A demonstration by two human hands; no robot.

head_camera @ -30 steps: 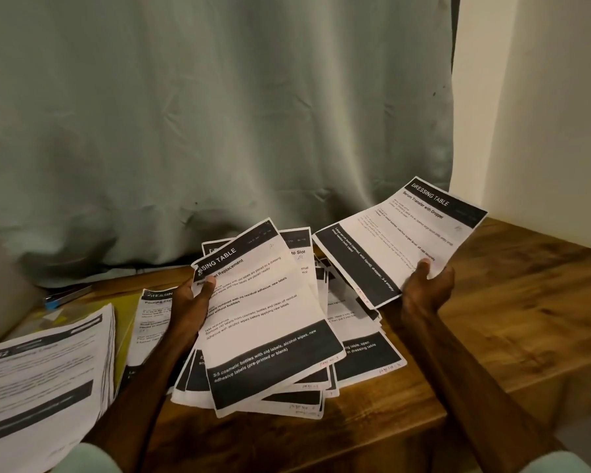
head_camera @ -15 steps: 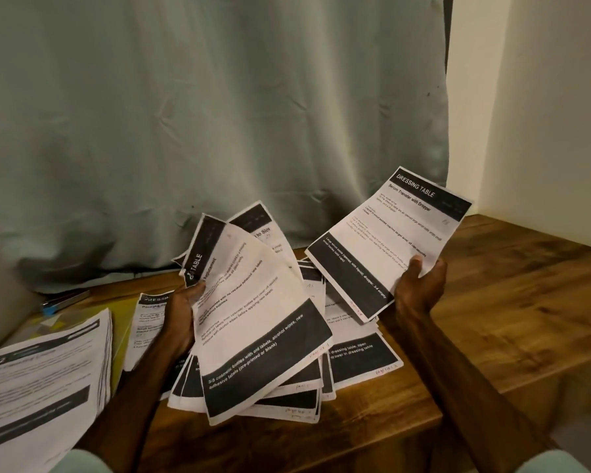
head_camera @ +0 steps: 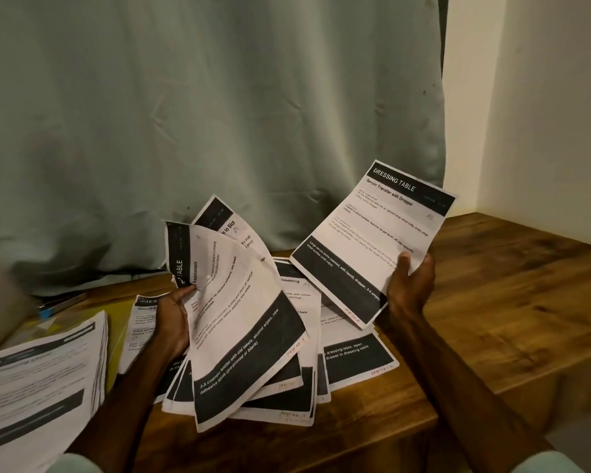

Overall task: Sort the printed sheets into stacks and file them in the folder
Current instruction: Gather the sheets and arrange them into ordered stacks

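- Sheets [head_camera: 352, 356] lie piled loosely on the worktop [head_camera: 509, 302]; sorting is in hand.
- Above the pile, the left grip [head_camera: 173, 322] pinches the Replacement sheet [head_camera: 246, 319] and the right grip [head_camera: 410, 285] holds the Serum sheet [head_camera: 372, 240].
- Next, probably: lay each on its matching stack.

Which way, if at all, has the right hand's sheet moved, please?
Yes: the sheet in the right hand rose and drifted left. Its top corner, earlier well past the curtain edge, now barely crosses it.
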